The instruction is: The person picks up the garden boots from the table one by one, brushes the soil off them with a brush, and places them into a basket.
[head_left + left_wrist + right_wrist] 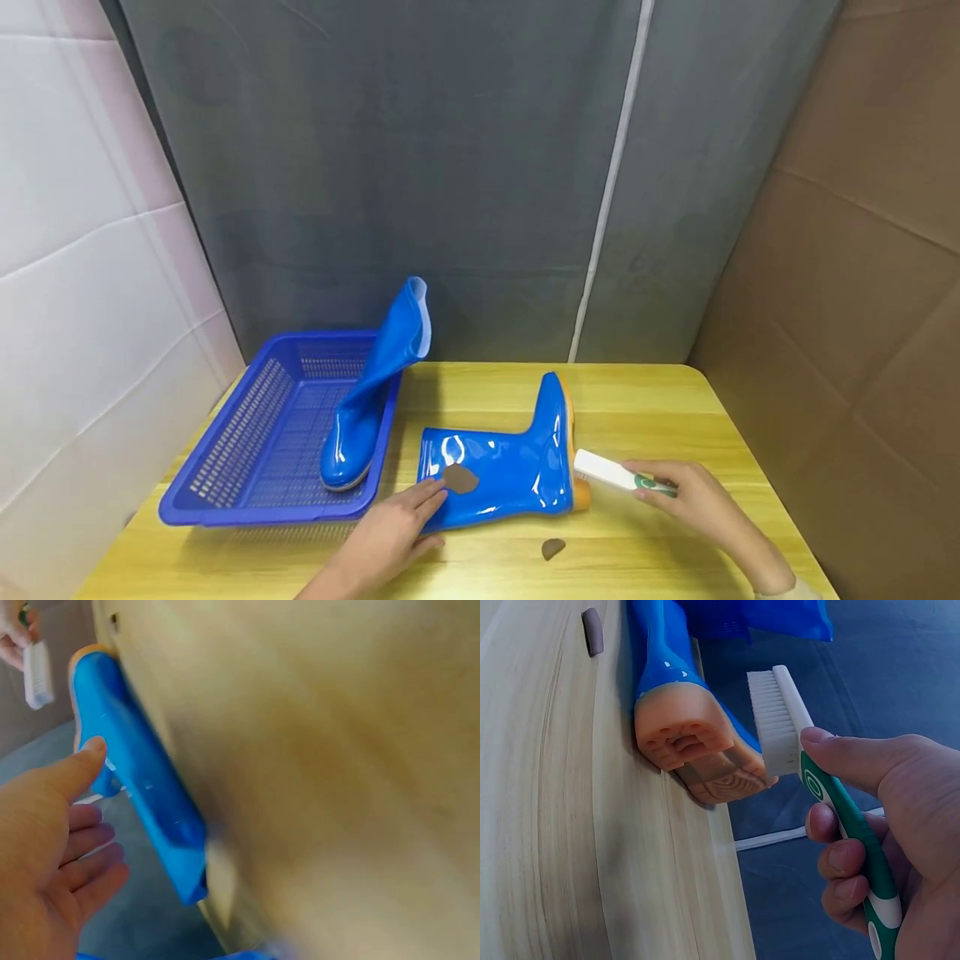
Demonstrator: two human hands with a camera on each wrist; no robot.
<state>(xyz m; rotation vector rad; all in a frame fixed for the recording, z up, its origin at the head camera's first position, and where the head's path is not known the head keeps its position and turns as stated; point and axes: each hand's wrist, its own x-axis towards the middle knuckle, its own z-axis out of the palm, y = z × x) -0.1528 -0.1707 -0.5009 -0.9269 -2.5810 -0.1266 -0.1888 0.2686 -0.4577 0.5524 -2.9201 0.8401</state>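
Observation:
A glossy blue rain boot lies on its side, its orange sole facing right. My left hand is at the shaft's open end, fingertips on the boot beside a flat brown patch. Its fingers look loosely extended in the left wrist view. With my right hand I grip a scrubbing brush by its green and white handle, thumb along the top. The white bristles point toward the sole, close to the heel. A darker brown patch shows across the middle of the sole.
Left of the boot stands a blue plastic basket. A second blue boot leans in it, its shaft over the rim. One small brown piece lies on the wooden table in front. A grey curtain hangs behind.

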